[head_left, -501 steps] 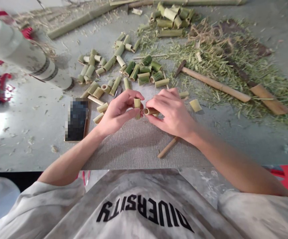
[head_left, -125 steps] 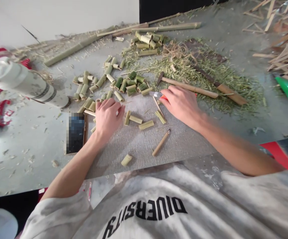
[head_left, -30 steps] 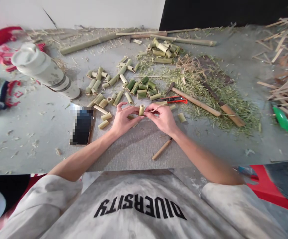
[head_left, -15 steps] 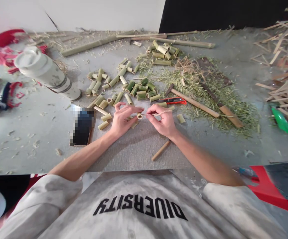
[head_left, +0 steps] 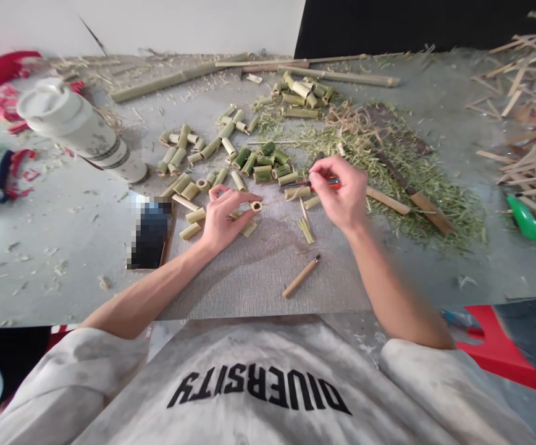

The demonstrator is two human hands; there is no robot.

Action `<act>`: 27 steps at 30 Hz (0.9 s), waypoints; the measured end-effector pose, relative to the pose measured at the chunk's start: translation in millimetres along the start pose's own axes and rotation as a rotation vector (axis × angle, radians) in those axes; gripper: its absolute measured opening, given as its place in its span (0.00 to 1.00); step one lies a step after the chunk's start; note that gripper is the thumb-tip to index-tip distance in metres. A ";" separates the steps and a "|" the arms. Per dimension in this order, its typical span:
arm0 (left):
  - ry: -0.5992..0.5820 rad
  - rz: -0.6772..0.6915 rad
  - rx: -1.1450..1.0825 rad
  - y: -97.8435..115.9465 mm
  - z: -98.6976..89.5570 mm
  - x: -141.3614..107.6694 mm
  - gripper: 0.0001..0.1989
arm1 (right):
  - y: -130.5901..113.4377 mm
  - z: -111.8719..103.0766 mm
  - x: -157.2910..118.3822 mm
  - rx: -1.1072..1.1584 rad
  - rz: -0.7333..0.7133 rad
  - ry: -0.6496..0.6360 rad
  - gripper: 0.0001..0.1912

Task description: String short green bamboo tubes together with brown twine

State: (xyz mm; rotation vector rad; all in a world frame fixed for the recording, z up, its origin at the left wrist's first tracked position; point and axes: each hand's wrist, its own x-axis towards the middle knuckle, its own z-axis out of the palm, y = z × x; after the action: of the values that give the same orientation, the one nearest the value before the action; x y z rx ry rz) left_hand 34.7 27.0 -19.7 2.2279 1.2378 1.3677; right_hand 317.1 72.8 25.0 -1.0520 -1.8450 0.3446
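Observation:
My left hand [head_left: 226, 216] pinches a short bamboo tube [head_left: 255, 206] between thumb and fingers, its open end facing me. Off to the right, my right hand [head_left: 342, 190] is raised with thumb and fingertips pressed together; anything between them is too fine to make out. Beneath that hand, a red utility knife [head_left: 333, 183] and a hammer with a wooden handle [head_left: 387, 200] are partly covered. A bundle of split bamboo slivers [head_left: 305, 230] and a thin stick [head_left: 304, 209] lie between the hands. Nearer to me rests a wooden-handled carving tool [head_left: 300, 276].
Cut bamboo tubes [head_left: 263, 174] lie in groups beyond my hands. Shavings [head_left: 444, 204] with a wooden-handled blade [head_left: 431, 213] spread to the right. A phone [head_left: 150, 235] and a white tumbler [head_left: 83, 133] stand left. Long bamboo poles [head_left: 180, 79] lie at the back.
My right hand has moved away from the bamboo tube, up and to the right. The slivers and carving tool's tip are now uncovered. My left hand keeps the tube, slightly turned.

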 end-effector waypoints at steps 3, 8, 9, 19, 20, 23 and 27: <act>0.004 -0.007 0.005 0.0 0.3 0.4 0.05 | 18.7 -22.8 9.5 -0.191 0.064 -0.138 0.08; -0.003 -0.039 0.007 1.5 0.5 0.8 0.06 | 35.2 -43.5 14.0 -0.268 -0.007 -0.469 0.09; 0.002 -0.038 0.001 1.9 0.6 0.7 0.06 | 36.1 -44.1 13.8 -0.250 -0.029 -0.528 0.10; -0.023 -0.126 0.029 2.1 -0.7 -0.7 0.07 | 17.6 -19.7 2.9 -0.384 -0.085 -0.737 0.07; -0.020 -0.131 0.028 1.7 -0.7 -0.7 0.07 | 14.8 -18.0 2.0 -0.428 -0.058 -0.727 0.06; -0.007 -0.133 0.019 0.5 -0.3 -0.7 0.06 | 11.4 -16.8 0.8 -0.475 0.032 -0.667 0.07; 0.007 -0.117 0.019 0.3 0.4 -1.0 0.06 | 15.8 -19.4 -2.0 -0.493 0.045 -0.590 0.13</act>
State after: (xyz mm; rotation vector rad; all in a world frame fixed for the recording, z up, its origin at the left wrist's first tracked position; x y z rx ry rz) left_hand 35.0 26.2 -20.3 2.1279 1.3660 1.3255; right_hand 341.8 76.8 23.9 -1.4310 -2.5190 0.2440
